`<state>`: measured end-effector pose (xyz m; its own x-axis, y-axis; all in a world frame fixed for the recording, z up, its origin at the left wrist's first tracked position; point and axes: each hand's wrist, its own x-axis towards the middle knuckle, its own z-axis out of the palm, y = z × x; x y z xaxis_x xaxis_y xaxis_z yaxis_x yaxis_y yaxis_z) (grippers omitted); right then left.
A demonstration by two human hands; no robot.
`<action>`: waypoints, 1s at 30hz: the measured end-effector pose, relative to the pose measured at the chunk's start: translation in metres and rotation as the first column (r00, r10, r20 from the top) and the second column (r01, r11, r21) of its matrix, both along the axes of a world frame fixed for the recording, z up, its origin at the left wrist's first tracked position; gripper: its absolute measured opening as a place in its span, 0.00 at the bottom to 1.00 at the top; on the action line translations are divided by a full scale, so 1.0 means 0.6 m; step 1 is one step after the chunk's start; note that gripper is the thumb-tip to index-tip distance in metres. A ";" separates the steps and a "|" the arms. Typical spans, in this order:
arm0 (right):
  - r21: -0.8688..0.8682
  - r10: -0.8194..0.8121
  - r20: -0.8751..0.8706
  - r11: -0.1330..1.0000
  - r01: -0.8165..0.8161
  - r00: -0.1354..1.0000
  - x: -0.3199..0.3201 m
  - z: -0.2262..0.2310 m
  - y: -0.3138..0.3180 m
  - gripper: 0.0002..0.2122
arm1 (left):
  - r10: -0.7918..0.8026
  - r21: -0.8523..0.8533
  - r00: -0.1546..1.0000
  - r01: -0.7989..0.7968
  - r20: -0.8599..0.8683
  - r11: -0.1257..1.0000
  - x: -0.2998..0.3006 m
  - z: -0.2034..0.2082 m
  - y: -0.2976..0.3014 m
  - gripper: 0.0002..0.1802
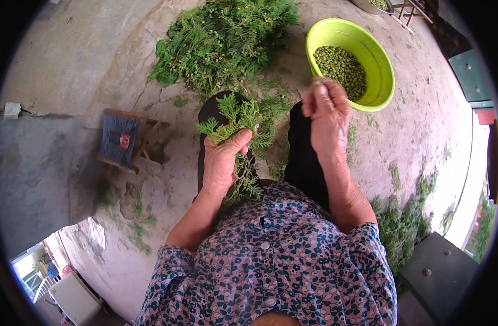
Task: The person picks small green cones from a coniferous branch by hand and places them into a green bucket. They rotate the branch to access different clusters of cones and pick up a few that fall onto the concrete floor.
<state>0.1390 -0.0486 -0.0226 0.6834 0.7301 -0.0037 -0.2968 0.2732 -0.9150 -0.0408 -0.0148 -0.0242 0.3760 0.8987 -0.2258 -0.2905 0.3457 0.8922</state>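
One leafy sprig (pixel 237 115) is pinched by the left hand (pixel 222 163); the right hand (pixel 330 119), fingers pressed together, is near the green tub (pixel 378 80) of berries (pixel 342 68). Picking seems the current step; the next move calls for parting those fingers over the tub.

No legible text, labels, numbers or signs.

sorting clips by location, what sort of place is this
Probably a home yard or porch: cypress-like branches heaped on a worn floor, a lime-green basin holding what look like small green cones, and a low folding stool.
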 end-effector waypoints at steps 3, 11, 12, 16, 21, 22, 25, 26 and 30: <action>0.262 -0.381 0.454 0.921 0.289 0.805 0.055 0.033 0.004 0.08 | -0.032 -0.018 0.999 0.032 0.007 0.999 -0.003 0.005 0.002 0.06; 0.052 -0.085 0.996 0.611 0.790 0.001 0.281 -0.009 -0.002 0.13 | -0.119 0.042 0.993 0.118 -0.001 0.992 0.006 0.013 0.000 0.06; -0.093 -0.117 0.961 0.720 0.688 0.252 0.288 -0.018 -0.007 0.11 | -0.119 0.035 0.993 0.119 0.002 0.992 0.014 0.017 -0.002 0.06; -0.314 0.348 0.358 0.919 -0.240 0.866 0.055 0.038 -0.013 0.07 | -0.092 -0.041 0.996 0.093 0.024 0.995 -0.003 0.013 0.003 0.08; -0.282 0.592 0.118 0.790 -0.545 0.797 -0.030 0.026 -0.016 0.12 | -0.076 -0.167 0.992 0.091 0.097 0.982 -0.001 0.017 0.005 0.10; -0.238 0.603 0.023 0.778 -0.581 0.798 -0.033 0.019 -0.016 0.12 | -0.085 -0.169 0.993 0.098 0.084 0.981 0.000 0.017 0.006 0.10; -0.094 0.539 -0.180 0.823 -0.560 0.823 -0.049 0.007 -0.014 0.09 | -0.085 -0.182 0.994 0.095 0.064 0.979 0.002 0.019 0.005 0.10; -0.111 0.492 -0.224 0.844 -0.524 0.841 -0.053 0.010 -0.012 0.06 | -0.083 -0.183 0.994 0.094 0.064 0.979 0.001 0.018 0.005 0.10; -0.219 0.233 0.585 0.968 -0.125 0.777 -0.065 0.004 -0.012 0.05 | -0.071 -0.179 0.997 0.071 0.006 0.981 0.002 0.019 -0.003 0.10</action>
<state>0.1001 -0.0558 -0.0201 0.4416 0.8653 0.2373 0.3004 0.1066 -0.9478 -0.0397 -0.0167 -0.0129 0.4376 0.8147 -0.3805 -0.2590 0.5194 0.8143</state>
